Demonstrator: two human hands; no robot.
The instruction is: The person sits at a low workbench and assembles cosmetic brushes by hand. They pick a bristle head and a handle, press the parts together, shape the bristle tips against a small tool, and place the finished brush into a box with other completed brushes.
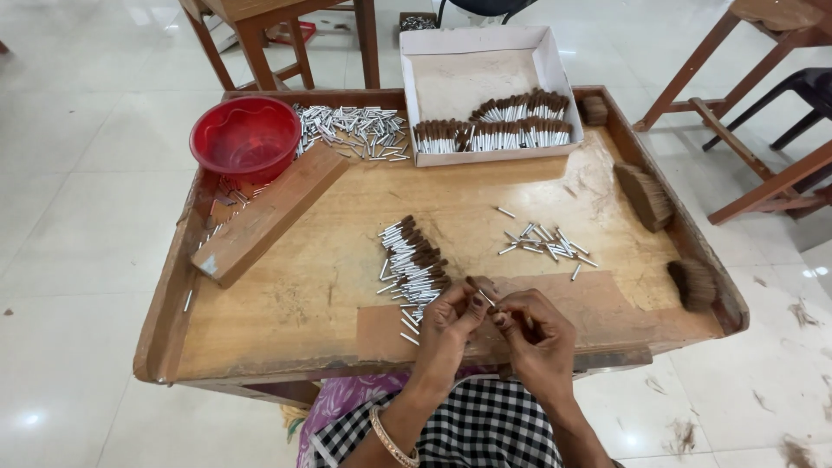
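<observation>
You are pinching one small silver tube (487,297) between both hands at the tray's (286,325) 6 o'clock edge: your left hand (451,322) is gripping it with thumb and forefinger, your right hand (530,328) is closing on its lower end. The pile of finished tubes (412,264) is lying at 10 o'clock, just beside your left knuckles, so a wide wrist turn is risking scattering it. Loose empty tubes (546,243) at 1 o'clock are risking rolling if you are jolting the tray.
</observation>
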